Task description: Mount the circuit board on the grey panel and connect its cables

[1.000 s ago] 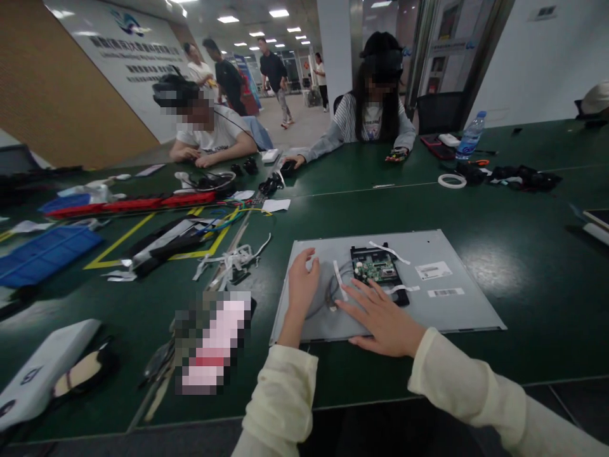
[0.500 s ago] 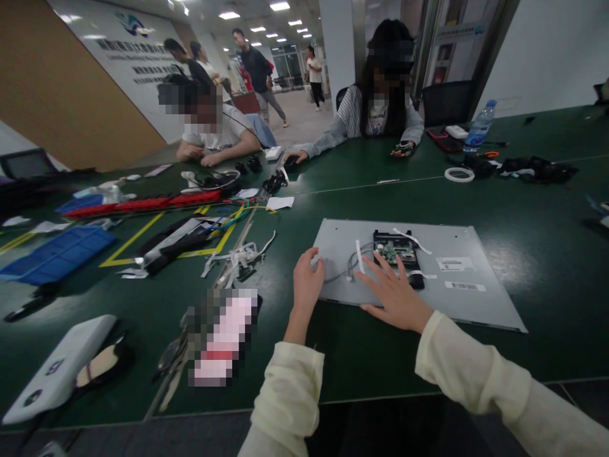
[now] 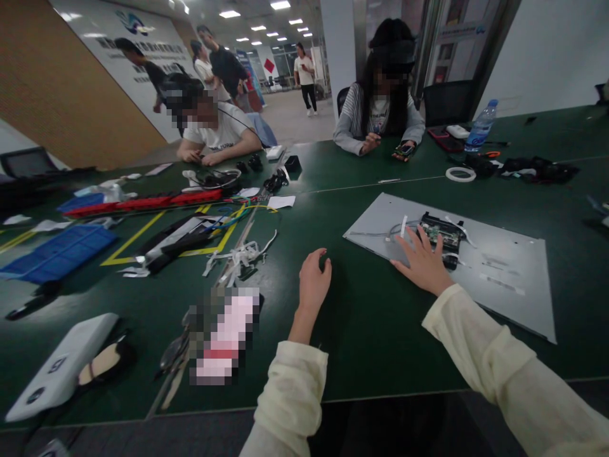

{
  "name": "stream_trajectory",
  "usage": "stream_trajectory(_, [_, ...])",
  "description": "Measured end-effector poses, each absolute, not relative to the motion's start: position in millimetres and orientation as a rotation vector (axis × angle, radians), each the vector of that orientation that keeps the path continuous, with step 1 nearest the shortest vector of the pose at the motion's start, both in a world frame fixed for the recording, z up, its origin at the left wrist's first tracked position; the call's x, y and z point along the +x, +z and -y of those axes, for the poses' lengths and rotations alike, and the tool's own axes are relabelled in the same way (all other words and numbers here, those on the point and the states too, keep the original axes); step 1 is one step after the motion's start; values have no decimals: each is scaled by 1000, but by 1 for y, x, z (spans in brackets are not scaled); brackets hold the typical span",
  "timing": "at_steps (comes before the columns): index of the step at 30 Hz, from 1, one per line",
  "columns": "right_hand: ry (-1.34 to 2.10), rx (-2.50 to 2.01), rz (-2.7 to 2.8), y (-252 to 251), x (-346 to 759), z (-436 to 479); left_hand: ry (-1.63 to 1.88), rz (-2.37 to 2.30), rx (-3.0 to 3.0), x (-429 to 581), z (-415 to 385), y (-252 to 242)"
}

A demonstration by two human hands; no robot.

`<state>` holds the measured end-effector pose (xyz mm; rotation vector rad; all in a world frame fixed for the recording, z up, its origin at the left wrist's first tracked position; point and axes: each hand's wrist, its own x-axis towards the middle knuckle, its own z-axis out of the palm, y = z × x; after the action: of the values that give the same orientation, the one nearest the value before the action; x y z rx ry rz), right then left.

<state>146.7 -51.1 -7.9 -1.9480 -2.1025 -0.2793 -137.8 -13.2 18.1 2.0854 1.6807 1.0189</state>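
A flat grey metal panel (image 3: pixel 495 298), resembling the back of a display, lies turned at an angle on the green table. A green circuit board in a black frame (image 3: pixel 440 231) sits on it, with thin grey cables (image 3: pixel 380 232) and white tape strips around it. My right hand (image 3: pixel 425 260) rests with spread fingers on the panel's near left part, its fingertips by the board and cables. My left hand (image 3: pixel 314 279) is left of the panel, apart from it, above the table. Its fingers are loosely curled, thumb apart, and nothing is in them.
Left of my hands lie crumpled white strips (image 3: pixel 242 257), a pink blurred object (image 3: pixel 228 336), a white device (image 3: pixel 61 368) and a blue tray (image 3: pixel 57 254). Beyond the panel are a tape ring (image 3: pixel 460 174) and a water bottle (image 3: pixel 481 127). Two people sit across the table.
The panel has slid right and rotated, with my right hand moving along on it. My left hand is now apart from the panel. The person opposite has drawn one hand back from a black object.
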Motion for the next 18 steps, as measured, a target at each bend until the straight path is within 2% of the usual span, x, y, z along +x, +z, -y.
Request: stream_trajectory(18, [-350,-2169,1950,-21,194,32,875,-1646,2216,-134,19,20])
